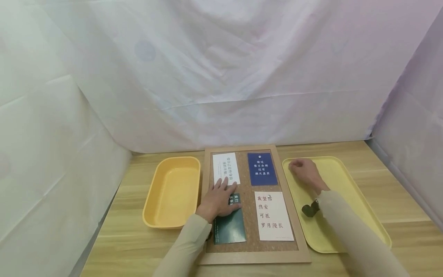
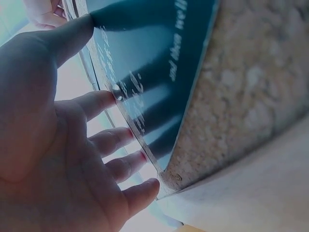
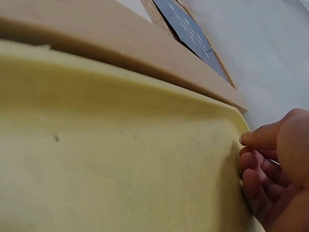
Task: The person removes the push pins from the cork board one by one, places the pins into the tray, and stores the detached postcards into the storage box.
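Observation:
My left hand (image 1: pixel 216 200) lies spread over the corkboard (image 1: pixel 247 215), its fingertips at the lower edge of a white card (image 1: pixel 223 165) and its palm over a dark green card (image 1: pixel 230 227). A silvery thumbtack (image 2: pixel 117 92) shows beside one fingertip in the left wrist view. At the far left corner of the yellow tray (image 1: pixel 346 200), my right hand (image 1: pixel 306 173) has its fingers curled. Its thumb and forefinger pinch a small silvery thing (image 3: pixel 241 140), apparently a thumbtack, mostly hidden by the fingers.
A deeper orange-yellow bin (image 1: pixel 173 196) stands left of the corkboard. A blue card (image 1: pixel 262 169) and a white card with red writing (image 1: pixel 275 219) are tacked on the board's right half. White cloth (image 1: pixel 225 77) hangs behind the wooden table (image 1: pixel 117 238).

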`<state>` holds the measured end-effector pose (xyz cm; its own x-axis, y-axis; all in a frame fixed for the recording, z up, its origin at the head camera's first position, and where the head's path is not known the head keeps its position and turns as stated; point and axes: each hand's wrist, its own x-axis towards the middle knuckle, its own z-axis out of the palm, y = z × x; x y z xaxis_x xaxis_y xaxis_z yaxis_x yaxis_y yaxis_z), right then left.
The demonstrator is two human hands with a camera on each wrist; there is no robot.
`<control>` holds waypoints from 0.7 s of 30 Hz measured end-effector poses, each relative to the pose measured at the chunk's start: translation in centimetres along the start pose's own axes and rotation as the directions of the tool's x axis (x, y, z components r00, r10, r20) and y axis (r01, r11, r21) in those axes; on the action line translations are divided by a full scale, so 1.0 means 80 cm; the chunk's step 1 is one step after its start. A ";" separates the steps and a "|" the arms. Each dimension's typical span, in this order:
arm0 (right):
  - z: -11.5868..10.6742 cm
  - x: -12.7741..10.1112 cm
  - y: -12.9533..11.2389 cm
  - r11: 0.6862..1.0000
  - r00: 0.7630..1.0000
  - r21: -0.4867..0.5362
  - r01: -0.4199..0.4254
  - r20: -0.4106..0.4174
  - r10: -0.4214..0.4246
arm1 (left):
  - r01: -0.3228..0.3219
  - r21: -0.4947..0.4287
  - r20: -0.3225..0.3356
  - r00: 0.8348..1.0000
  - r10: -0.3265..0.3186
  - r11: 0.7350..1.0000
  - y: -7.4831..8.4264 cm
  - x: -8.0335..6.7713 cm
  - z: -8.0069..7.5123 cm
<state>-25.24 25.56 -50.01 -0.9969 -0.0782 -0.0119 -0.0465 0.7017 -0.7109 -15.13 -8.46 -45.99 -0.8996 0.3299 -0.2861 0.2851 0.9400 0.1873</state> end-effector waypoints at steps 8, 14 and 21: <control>-0.002 -0.001 0.002 1.000 1.000 -0.003 -0.012 -0.003 0.012 | -0.002 0.004 -0.005 1.000 0.002 1.000 0.002 0.000 0.002; -0.004 -0.004 0.002 1.000 1.000 -0.001 -0.019 0.004 0.019 | 0.005 0.000 0.002 1.000 -0.005 1.000 0.004 -0.001 0.003; -0.004 -0.006 0.005 1.000 1.000 0.000 -0.023 0.003 0.023 | 0.012 0.001 0.015 1.000 -0.012 1.000 0.007 -0.004 0.002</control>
<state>-24.79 26.09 -50.03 -0.9974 -0.0644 -0.0309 -0.0234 0.7031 -0.7107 -14.65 -8.02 -45.97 -0.8977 0.3203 -0.3026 0.2749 0.9438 0.1835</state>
